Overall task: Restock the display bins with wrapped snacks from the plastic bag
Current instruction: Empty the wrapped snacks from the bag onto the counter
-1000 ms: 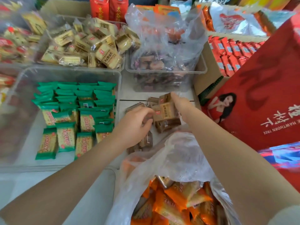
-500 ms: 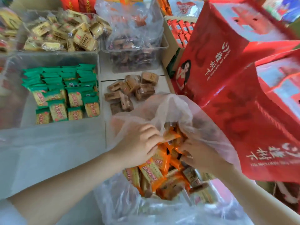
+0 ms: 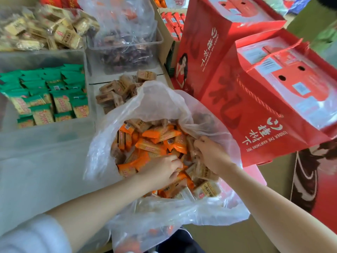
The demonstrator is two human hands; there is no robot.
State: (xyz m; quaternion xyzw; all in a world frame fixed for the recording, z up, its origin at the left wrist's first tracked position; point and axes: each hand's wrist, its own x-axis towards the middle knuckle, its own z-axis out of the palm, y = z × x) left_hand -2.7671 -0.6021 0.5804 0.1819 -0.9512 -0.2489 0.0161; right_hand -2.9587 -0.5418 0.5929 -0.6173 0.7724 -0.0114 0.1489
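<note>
A person's left hand digs with curled fingers into orange-wrapped snacks inside a crinkled clear plastic bag, apparently gathering some. The right hand pinches the bag's rim, apparently to hold it open (brown-wrapped snacks lie beyond the fingertips).

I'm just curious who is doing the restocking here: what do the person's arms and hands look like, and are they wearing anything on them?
Two bare hands, no gloves: the left hand and the right hand. Both forearms are uncovered. A pale, whitish sleeve shows at the upper left arm, near the bottom left corner of the picture. No watch or bracelet is visible; whether there is a ring is too blurred to tell.
</note>
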